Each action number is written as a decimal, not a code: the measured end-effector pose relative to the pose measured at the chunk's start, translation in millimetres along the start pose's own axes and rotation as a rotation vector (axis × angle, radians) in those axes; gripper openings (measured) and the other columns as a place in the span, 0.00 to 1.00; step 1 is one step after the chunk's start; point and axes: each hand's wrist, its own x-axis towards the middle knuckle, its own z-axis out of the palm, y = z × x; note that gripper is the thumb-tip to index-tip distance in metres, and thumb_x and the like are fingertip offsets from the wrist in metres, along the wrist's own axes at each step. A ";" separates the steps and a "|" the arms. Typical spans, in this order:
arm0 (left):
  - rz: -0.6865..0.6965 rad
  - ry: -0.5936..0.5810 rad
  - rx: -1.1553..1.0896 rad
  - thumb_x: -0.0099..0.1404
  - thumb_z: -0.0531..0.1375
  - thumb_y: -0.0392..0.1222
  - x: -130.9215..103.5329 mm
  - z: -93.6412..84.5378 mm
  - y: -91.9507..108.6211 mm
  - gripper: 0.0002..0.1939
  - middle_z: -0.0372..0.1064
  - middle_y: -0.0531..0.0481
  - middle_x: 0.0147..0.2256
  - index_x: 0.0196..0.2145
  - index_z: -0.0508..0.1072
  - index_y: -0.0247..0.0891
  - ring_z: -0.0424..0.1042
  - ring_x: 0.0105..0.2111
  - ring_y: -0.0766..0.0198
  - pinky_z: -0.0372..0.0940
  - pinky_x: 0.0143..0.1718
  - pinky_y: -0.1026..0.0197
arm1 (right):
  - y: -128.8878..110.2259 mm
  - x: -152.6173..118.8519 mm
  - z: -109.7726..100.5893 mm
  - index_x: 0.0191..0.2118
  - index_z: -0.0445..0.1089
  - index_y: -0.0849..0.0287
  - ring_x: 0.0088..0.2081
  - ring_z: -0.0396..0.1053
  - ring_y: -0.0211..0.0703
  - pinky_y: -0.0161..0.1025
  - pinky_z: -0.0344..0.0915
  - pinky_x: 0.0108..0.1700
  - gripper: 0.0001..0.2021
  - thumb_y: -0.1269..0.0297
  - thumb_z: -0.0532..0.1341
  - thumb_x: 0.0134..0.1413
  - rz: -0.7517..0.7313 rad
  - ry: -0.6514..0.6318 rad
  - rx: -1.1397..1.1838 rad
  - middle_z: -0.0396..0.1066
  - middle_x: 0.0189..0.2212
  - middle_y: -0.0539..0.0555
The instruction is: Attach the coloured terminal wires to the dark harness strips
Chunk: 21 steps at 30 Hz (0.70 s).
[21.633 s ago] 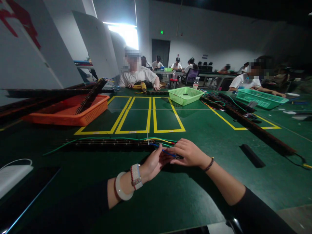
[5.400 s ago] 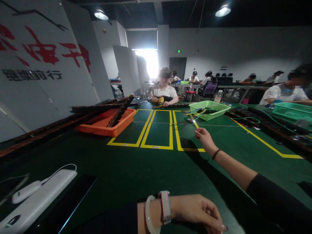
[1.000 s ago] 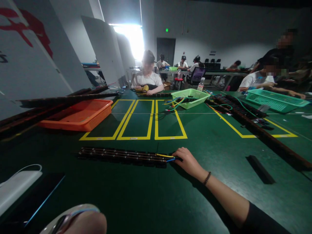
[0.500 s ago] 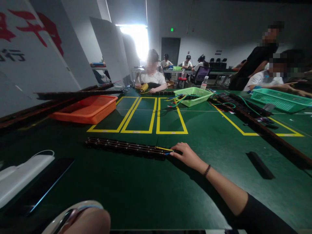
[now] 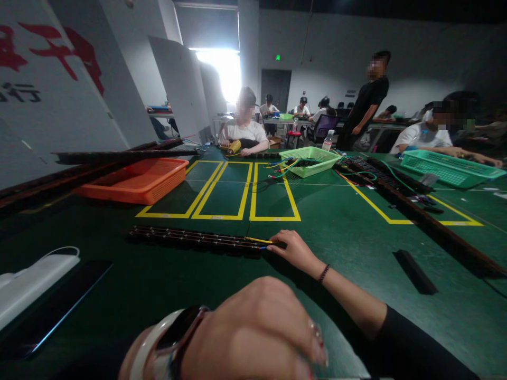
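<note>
A long dark strip with several rows of shiny points lies crosswise on the green table. At its right end a yellow wire and a short blue wire run into my right hand, which is closed on their ends. Its wrist wears a dark beaded bracelet. Close to the camera, my left hand is raised above the near table, with a watch and a white band on the wrist. Its fingers are curled and turned away, so anything inside them is hidden.
An orange basket sits beyond the strip to the left; a light green basket with wires stands farther back. Long dark rails cross the right side. A short black piece, a phone and a white power strip lie nearer.
My left hand has risen from the lower left towards the middle and now fills the foreground. My right hand stays at the wire ends. A standing person has moved left in the background.
</note>
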 end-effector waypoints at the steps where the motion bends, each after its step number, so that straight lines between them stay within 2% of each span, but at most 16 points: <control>1: -0.058 -0.059 -0.019 0.66 0.52 0.41 15.1 -0.7 -8.4 0.10 0.72 0.44 0.38 0.41 0.72 0.40 0.70 0.41 0.61 0.63 0.47 0.57 | 1.7 0.7 -0.6 0.38 0.73 0.58 0.36 0.68 0.42 0.39 0.59 0.42 0.09 0.59 0.63 0.55 0.009 -0.018 0.002 0.73 0.33 0.52; 3: -0.267 -0.180 -0.124 0.65 0.52 0.41 39.3 0.5 -31.6 0.10 0.72 0.44 0.36 0.39 0.71 0.36 0.71 0.39 0.61 0.63 0.46 0.57 | 5.0 1.6 -2.1 0.38 0.74 0.58 0.36 0.69 0.42 0.39 0.60 0.41 0.10 0.58 0.63 0.54 0.028 -0.054 0.019 0.73 0.33 0.52; 5: -0.516 -0.210 -0.316 0.65 0.53 0.44 51.7 4.4 -61.6 0.12 0.72 0.43 0.34 0.36 0.70 0.33 0.71 0.36 0.61 0.64 0.43 0.57 | 7.8 1.4 -3.1 0.37 0.74 0.58 0.35 0.68 0.42 0.37 0.60 0.39 0.09 0.59 0.64 0.53 0.048 -0.076 0.058 0.73 0.32 0.52; 7: -0.703 -0.111 -0.467 0.65 0.51 0.49 53.3 8.8 -92.7 0.16 0.71 0.41 0.32 0.34 0.68 0.31 0.72 0.33 0.61 0.64 0.41 0.56 | 9.2 -0.1 -3.4 0.35 0.75 0.58 0.34 0.68 0.41 0.36 0.61 0.37 0.07 0.62 0.65 0.52 0.060 -0.067 0.106 0.73 0.31 0.52; 10: -0.850 0.082 -0.635 0.65 0.50 0.55 47.1 10.6 -125.9 0.22 0.71 0.38 0.36 0.38 0.67 0.30 0.72 0.35 0.59 0.63 0.44 0.53 | 7.9 -4.4 -2.4 0.32 0.74 0.59 0.34 0.67 0.39 0.35 0.60 0.37 0.03 0.65 0.65 0.51 0.024 0.001 0.140 0.72 0.29 0.51; 12: -0.890 0.162 -0.737 0.65 0.49 0.56 44.2 8.4 -135.5 0.24 0.70 0.36 0.39 0.42 0.66 0.29 0.72 0.38 0.57 0.61 0.48 0.50 | 5.1 -7.8 -1.0 0.32 0.74 0.59 0.34 0.66 0.39 0.36 0.58 0.38 0.01 0.69 0.64 0.52 -0.034 0.062 0.085 0.72 0.29 0.51; 15: -0.847 0.244 -0.875 0.66 0.49 0.55 44.3 4.9 -138.1 0.24 0.68 0.36 0.44 0.46 0.65 0.30 0.70 0.44 0.57 0.58 0.53 0.50 | -0.2 -12.2 2.2 0.29 0.72 0.60 0.32 0.62 0.40 0.38 0.55 0.36 0.04 0.75 0.62 0.51 -0.104 0.161 -0.118 0.69 0.27 0.51; 18: -0.757 0.394 -0.985 0.68 0.49 0.50 45.6 5.4 -138.6 0.18 0.68 0.39 0.46 0.44 0.65 0.32 0.68 0.47 0.60 0.56 0.56 0.53 | -4.7 -14.9 4.9 0.24 0.69 0.61 0.30 0.59 0.41 0.39 0.54 0.36 0.09 0.74 0.59 0.54 -0.212 0.203 -0.336 0.66 0.24 0.52; 21: -0.723 0.533 -1.037 0.68 0.50 0.44 45.2 7.6 -142.2 0.11 0.69 0.42 0.44 0.38 0.66 0.33 0.68 0.47 0.62 0.57 0.55 0.55 | -8.0 -16.6 3.9 0.28 0.70 0.61 0.31 0.58 0.41 0.41 0.55 0.38 0.11 0.74 0.54 0.58 -0.368 0.186 -0.439 0.67 0.27 0.54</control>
